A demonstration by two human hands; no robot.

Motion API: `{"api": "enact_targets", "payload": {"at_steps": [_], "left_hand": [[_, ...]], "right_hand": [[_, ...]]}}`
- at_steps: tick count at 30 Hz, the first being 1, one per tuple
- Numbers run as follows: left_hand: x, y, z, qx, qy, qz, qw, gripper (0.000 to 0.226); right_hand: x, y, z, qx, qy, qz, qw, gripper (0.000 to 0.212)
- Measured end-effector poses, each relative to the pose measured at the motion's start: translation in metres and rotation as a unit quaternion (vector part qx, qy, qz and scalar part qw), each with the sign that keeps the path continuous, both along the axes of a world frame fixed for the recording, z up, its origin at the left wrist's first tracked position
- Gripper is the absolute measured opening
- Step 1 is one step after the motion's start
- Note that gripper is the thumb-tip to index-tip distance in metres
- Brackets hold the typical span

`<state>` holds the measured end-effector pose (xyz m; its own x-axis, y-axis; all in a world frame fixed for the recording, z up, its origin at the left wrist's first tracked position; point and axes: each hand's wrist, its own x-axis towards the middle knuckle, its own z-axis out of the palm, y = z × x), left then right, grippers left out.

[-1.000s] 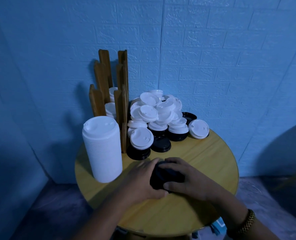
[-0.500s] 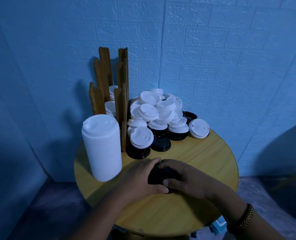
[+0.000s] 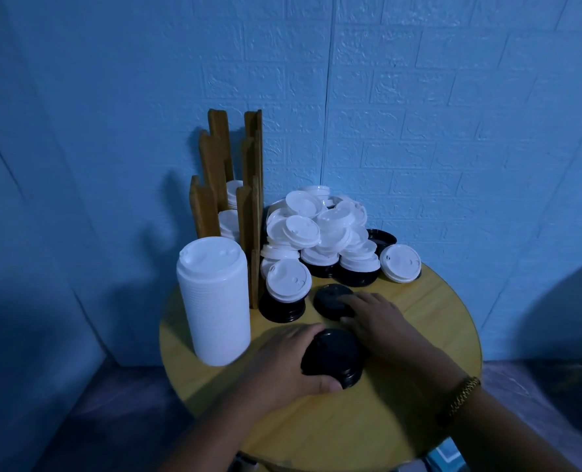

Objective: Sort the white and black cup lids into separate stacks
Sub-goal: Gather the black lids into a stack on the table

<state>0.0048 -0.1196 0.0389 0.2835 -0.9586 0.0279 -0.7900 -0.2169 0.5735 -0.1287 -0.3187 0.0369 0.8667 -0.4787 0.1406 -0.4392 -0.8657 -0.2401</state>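
Two bare hands handle black cup lids on a small round table (image 3: 418,335) set in a dim corner with blue brick-patterned walls.

The yellow wooden table stands against the wall, with dark floor below its curved front edge. Bare wood shows to the right of the hands and in front of them. The left hand (image 3: 282,366) curls its fingers and thumb round a short black stack (image 3: 333,356) near the table's middle. The right hand (image 3: 381,321), with a gold bracelet (image 3: 463,393) at the wrist, lays its fairly straight fingers on a single black lid (image 3: 330,296) just behind that stack. A tall white stack (image 3: 214,301) stands at the left edge. Behind it, an upright wooden rack (image 3: 214,172) holds white lids (image 3: 230,219) between its slats. A loose pile (image 3: 316,233) of white and black lids fills the back of the table.
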Motion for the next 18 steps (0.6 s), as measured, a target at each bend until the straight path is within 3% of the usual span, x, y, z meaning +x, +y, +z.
{"api": "enact_targets", "payload": {"at_steps": [4, 12, 18], "left_hand": [[-0.002, 0.000, -0.002, -0.004, -0.005, 0.006, 1.000, 0.093], [-0.003, 0.001, -0.001, -0.005, -0.007, 0.007, 1.000, 0.095], [-0.002, 0.000, -0.002, 0.009, 0.006, 0.018, 1.000, 0.107]], "right_hand": [[-0.020, 0.001, -0.004, -0.028, -0.002, -0.031, 0.999, 0.047], [-0.027, 0.001, -0.006, 0.059, -0.052, -0.087, 0.993, 0.039], [-0.038, 0.012, 0.010, 0.191, -0.204, -0.077, 0.957, 0.049]]}}
